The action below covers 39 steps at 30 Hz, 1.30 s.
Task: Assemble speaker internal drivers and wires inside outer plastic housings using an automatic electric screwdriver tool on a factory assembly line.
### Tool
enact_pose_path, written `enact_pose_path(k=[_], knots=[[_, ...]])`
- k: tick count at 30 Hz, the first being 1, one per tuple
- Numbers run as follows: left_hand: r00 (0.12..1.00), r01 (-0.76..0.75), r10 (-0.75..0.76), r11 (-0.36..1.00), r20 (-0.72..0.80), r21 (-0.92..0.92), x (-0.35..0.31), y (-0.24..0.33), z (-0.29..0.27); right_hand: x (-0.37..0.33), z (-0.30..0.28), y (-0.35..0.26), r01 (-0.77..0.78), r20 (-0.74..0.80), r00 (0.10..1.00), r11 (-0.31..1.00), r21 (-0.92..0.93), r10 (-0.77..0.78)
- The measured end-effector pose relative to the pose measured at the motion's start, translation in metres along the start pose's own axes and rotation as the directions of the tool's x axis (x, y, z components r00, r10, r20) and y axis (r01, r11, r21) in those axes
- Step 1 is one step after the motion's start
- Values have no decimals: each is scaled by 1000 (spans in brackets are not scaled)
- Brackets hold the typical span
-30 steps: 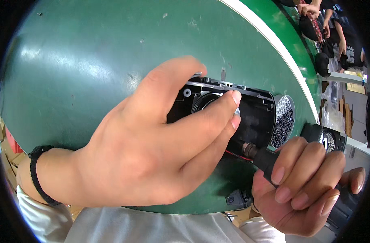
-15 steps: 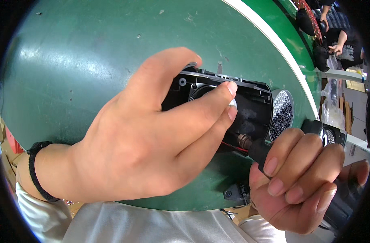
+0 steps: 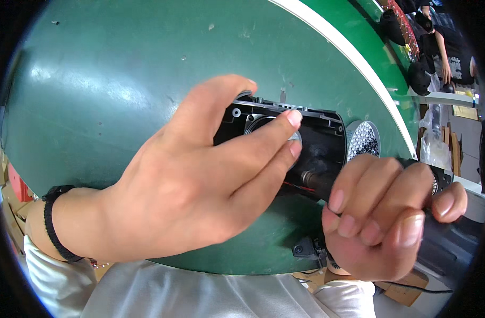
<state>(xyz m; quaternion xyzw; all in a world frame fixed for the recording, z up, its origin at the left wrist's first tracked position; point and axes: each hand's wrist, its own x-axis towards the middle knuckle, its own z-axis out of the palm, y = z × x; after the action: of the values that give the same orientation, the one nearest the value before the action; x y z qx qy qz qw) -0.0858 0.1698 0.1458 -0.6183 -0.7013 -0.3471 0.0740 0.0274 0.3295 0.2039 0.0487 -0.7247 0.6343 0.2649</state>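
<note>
A black plastic housing (image 3: 323, 139) lies open side up on the green table, with a round speaker (image 3: 259, 123) set inside it. My left hand (image 3: 173, 180) grips the housing, thumb over its far edge and two fingers reaching across the speaker, hiding much of it. Closed around a black electric screwdriver (image 3: 452, 246) is my right hand (image 3: 383, 225). The tool's front end points into the housing's near right part, beside a red wire (image 3: 300, 186); its tip is blurred and I cannot tell whether it touches a screw.
Just beyond the housing's right end stands a perforated light-grey dish (image 3: 365, 139) of small dark screws. A small black part (image 3: 306, 248) sits by the table's near edge. At the right is a black piece with a round grille (image 3: 441, 179). Another person (image 3: 446, 53) works at the far right.
The housing and my left hand have shifted slightly left in view. My right hand has moved up and left with the screwdriver, now covering part of the dish. The far person's arm has moved.
</note>
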Motion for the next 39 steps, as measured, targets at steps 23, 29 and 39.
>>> enact_pose_path(k=[23, 29, 39], knots=[[976, -23, -1, 994, 219, 106, 13, 5, -25, 11, -126, -11, 206, -512, 815, 961, -184, -273], [970, -40, 5, 989, 243, 140, 12, 3, -29, 33, -117, 17, 155, -576, 743, 925, -348, -341], [961, -27, -10, 991, 278, 129, 12, 1, -27, 30, -126, 31, 132, -574, 762, 940, -314, -299]])
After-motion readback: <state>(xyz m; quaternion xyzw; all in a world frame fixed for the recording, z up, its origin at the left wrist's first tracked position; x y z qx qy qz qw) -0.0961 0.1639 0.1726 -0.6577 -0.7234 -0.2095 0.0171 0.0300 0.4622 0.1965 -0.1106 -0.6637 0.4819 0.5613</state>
